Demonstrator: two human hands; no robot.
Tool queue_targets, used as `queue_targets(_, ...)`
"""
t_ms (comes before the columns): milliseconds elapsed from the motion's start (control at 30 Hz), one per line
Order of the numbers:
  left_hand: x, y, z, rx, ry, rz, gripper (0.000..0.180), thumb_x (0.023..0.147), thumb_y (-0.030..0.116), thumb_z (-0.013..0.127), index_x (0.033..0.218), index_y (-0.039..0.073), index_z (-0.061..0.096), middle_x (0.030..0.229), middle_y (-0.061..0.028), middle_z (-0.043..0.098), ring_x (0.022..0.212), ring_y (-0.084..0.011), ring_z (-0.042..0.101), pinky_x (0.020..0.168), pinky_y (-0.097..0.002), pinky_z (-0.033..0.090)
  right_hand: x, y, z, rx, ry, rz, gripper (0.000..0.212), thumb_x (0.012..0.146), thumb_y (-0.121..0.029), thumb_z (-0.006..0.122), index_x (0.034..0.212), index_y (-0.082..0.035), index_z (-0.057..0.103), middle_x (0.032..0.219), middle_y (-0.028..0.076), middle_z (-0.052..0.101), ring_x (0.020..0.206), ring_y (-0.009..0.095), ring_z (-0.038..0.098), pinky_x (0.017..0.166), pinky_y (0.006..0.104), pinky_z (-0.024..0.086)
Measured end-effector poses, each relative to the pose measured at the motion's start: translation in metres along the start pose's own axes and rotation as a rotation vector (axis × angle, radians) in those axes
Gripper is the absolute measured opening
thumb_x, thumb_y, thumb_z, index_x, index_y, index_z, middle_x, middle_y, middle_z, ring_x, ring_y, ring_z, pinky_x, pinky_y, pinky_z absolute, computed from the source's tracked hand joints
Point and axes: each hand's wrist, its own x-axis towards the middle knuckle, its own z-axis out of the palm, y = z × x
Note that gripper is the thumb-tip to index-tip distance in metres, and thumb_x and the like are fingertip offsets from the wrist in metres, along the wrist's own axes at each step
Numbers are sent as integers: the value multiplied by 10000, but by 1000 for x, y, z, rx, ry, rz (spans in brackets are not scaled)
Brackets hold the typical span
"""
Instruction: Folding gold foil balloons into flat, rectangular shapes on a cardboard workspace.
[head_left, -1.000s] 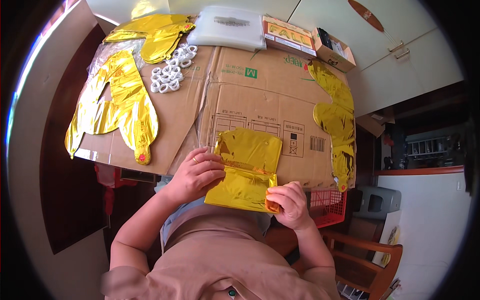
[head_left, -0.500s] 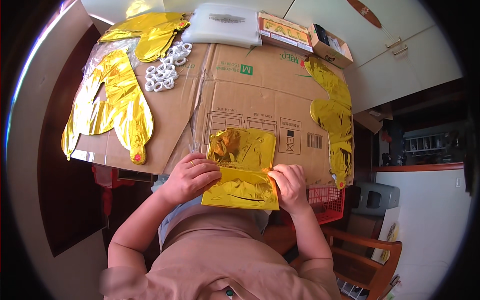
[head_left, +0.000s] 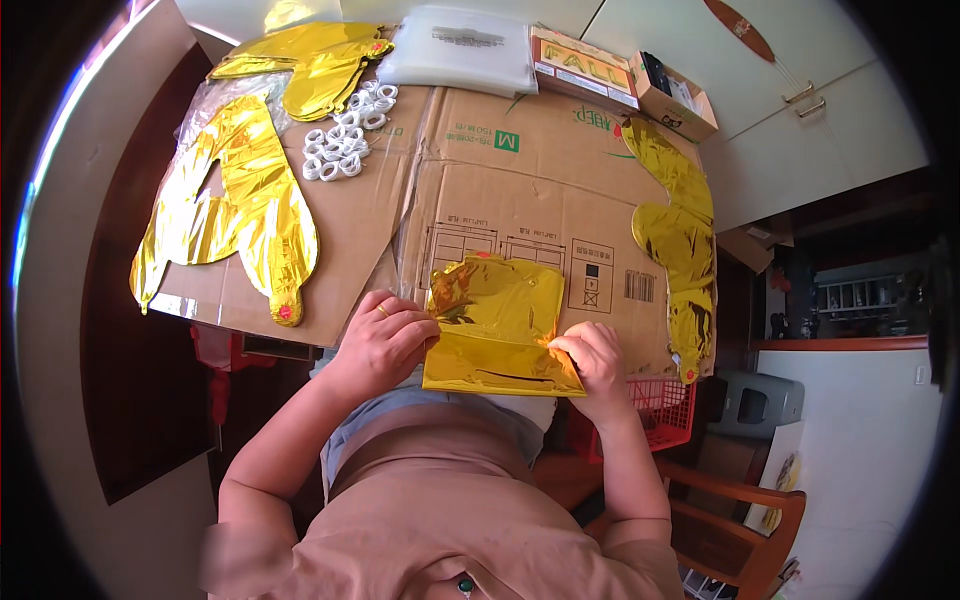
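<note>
Both my hands grip a folded gold foil balloon (head_left: 500, 300) at the near edge of the cardboard (head_left: 490, 190). My left hand (head_left: 385, 340) pinches its left side, fingers closed. At the right side, my right hand (head_left: 597, 365) has its fingers closed on a crumpled edge. A crease crosses the balloon between my hands, and its near part hangs past the cardboard's edge. A red spot shows at its far end. On the left lies an A-shaped gold foil balloon (head_left: 250, 190); another gold foil balloon (head_left: 675, 230) lies along the right edge.
Several gold foil balloons (head_left: 320, 60) are piled at the far left, beside white string coils (head_left: 335, 150). Along the back are clear plastic bags (head_left: 455, 65), a printed box (head_left: 585, 75) and an open carton (head_left: 675, 110). A red crate (head_left: 670, 415) and wooden chair (head_left: 745, 495) stand at right.
The near part of the balloon looks flatter and shorter toward me. My right hand has moved a little outward and down with its edge. The whole view has shifted slightly.
</note>
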Motion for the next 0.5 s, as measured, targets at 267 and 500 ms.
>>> queue_targets(267,-1,4,-1,-35,-28,-98,410,767,96,802,1138,98,628,946,-13,705,923,-219,653,933,-428,449,5,6,-2,21,-70,73,147,782,-147,760,884,-104,663,821,26,603,825,248,610,768,388,418)
queue_targets(500,-9,4,8,16,7,-130,479,753,86,798,1194,104,613,998,-10,703,972,-231,657,1025,-485,412,5,15,0,121,-154,195,157,766,-105,768,896,-90,680,839,60,637,831,274,630,770,390,431)
